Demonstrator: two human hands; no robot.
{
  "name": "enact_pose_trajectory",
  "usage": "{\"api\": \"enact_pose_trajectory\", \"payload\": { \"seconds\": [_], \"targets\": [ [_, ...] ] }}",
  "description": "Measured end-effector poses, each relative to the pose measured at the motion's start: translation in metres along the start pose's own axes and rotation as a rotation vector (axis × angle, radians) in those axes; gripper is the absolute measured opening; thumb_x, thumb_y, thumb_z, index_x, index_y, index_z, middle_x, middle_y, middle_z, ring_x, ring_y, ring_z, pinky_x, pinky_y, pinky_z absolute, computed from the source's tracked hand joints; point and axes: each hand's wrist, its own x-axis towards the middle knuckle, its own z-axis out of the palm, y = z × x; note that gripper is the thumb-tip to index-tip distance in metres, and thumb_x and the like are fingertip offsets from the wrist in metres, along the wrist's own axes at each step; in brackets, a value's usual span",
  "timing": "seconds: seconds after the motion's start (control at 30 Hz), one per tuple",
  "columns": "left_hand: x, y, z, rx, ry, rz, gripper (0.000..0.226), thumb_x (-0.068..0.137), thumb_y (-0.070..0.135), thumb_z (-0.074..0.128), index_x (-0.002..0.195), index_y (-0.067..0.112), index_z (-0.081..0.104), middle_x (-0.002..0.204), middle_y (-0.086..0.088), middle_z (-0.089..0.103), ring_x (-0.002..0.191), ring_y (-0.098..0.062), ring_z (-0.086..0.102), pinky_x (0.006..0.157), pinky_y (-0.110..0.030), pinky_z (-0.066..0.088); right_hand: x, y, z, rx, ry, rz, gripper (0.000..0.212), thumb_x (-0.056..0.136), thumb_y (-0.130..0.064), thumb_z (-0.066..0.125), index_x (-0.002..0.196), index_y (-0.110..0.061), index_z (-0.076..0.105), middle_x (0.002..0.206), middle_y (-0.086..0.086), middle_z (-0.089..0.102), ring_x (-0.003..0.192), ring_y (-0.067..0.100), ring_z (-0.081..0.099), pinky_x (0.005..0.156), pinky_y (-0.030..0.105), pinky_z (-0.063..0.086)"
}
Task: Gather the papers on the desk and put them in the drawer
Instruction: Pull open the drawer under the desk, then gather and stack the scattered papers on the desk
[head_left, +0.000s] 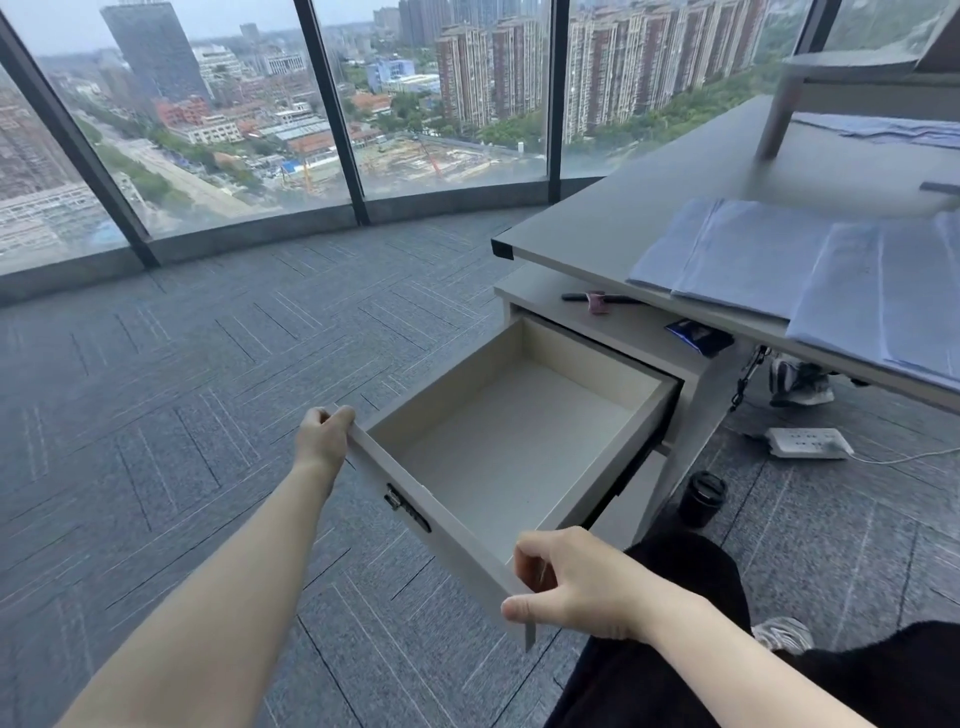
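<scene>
While both hands grip the front panel of the drawer (511, 447), the person sits beside it with dark-clothed legs (675, 649) at lower right. Right hand (576, 584): fingers curled over the top edge at the near corner of the panel, thumb against its outer face. Left hand (324, 434): fingers curled over the far corner of the same panel. Between the two hands, a small dark lock (408, 508) sits on the panel's outer face. Drawer: pulled well out of the cabinet (618, 322), its pale interior bare. Papers (810, 275): pale blue sheets lying spread and overlapping on the desk (649, 208), above and to the right of the drawer, well apart from both hands; more sheets (883, 130) lie farther back. On the cabinet top, under the desk edge: a dark pen (576, 297), a small pink item (597, 303) and a dark blue packet (698, 335). On the carpet (182, 364) to the right of the cabinet: a black cup (702, 499), a white power strip (808, 442) with its cable, and a shoe (800, 382) under the desk. Beyond the carpet, tall windows (441, 104) show city buildings.
</scene>
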Motion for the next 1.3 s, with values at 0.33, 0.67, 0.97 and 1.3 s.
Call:
{"api": "enact_pose_trajectory", "payload": {
  "seconds": [0.33, 0.67, 0.97, 1.3],
  "targets": [
    [-0.003, -0.001, -0.009, 0.000, 0.014, -0.019, 0.014, 0.084, 0.029, 0.054, 0.083, 0.016, 0.049, 0.076, -0.005, 0.048, 0.059, -0.018, 0.036, 0.055, -0.032, 0.031, 0.000, -0.007, 0.000, -0.040, -0.037, 0.011, 0.037, 0.075, -0.054, 0.069, 0.086, -0.020, 0.058, 0.088, -0.001, 0.068, 0.071, 0.010, 0.054, 0.074, 0.040, 0.053],
    [-0.017, 0.016, -0.003, 0.408, 0.194, 0.184, 0.046, 0.083, 0.039, 0.053, 0.124, 0.018, 0.051, 0.118, -0.003, 0.058, 0.113, -0.026, 0.048, 0.089, -0.045, 0.046, -0.004, -0.002, -0.006, 0.043, 0.056, 0.008, 0.035, 0.082, -0.056, 0.062, 0.086, -0.021, 0.065, 0.078, -0.005, 0.069, 0.069, 0.005, 0.061, 0.073, 0.033, 0.054],
    [-0.063, 0.092, 0.063, 0.346, 0.083, 0.481, 0.036, 0.088, 0.026, 0.057, 0.122, 0.014, 0.059, 0.126, -0.005, 0.058, 0.122, -0.024, 0.044, 0.092, -0.032, 0.035, -0.030, 0.016, -0.038, 0.100, 0.208, 0.034, 0.023, 0.083, -0.050, 0.065, 0.088, -0.027, 0.066, 0.075, -0.010, 0.066, 0.067, 0.003, 0.062, 0.070, 0.028, 0.056],
    [-0.133, 0.173, 0.174, 0.167, -0.206, 0.707, 0.028, 0.086, 0.026, 0.059, 0.113, 0.017, 0.062, 0.111, 0.000, 0.057, 0.111, -0.024, 0.053, 0.096, -0.038, 0.043, -0.085, 0.033, -0.093, 0.087, 0.439, 0.064, 0.021, 0.083, -0.048, 0.065, 0.089, -0.028, 0.068, 0.081, -0.008, 0.068, 0.065, 0.002, 0.059, 0.068, 0.028, 0.055]
  ]
}}
